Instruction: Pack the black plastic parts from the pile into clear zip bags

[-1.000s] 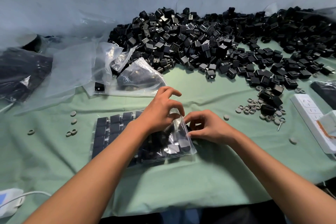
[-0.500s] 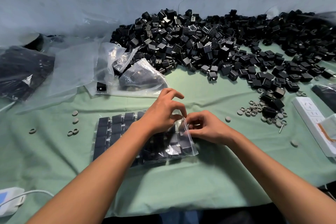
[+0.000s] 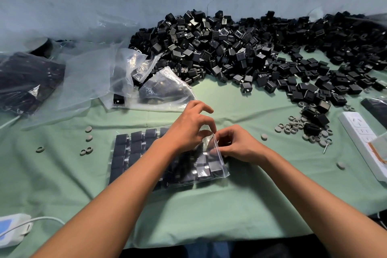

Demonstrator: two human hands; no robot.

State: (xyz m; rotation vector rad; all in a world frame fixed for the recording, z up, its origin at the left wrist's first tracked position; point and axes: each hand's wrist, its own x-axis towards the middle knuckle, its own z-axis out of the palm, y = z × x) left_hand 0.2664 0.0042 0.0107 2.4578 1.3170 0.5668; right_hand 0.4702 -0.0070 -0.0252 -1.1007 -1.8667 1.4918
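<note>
**Both hands pinched on the bag mouth — sealing step**

Left hand (image 3: 188, 130): thumb and forefinger curled onto the top edge of the clear zip bag (image 3: 167, 159), remaining fingers arched above it and holding nothing. Right hand (image 3: 238, 144): fingers curled inward, pinching the same edge just beside my left fingertips. Neither hand is spread; both are clamped on thin plastic at the bag's right end.

Location: bag lies flat on the green cloth (image 3: 209, 211), directly in front of me, filled with black plastic parts (image 3: 136, 146) laid in tidy rows. The pile (image 3: 240, 52) sits well apart, along the far wall. Empty clear bags (image 3: 100, 77) lie to the far left.

Step, as I judge it: filling of this bag looks done; I am closing the zip. Whether any length of the strip is already mated, I cannot tell.

Next move calls for: lining up the two lips, then pressing along the strip while one hand anchors the bag. Parts near the mouth could block the seal; keep them pushed back.
</note>
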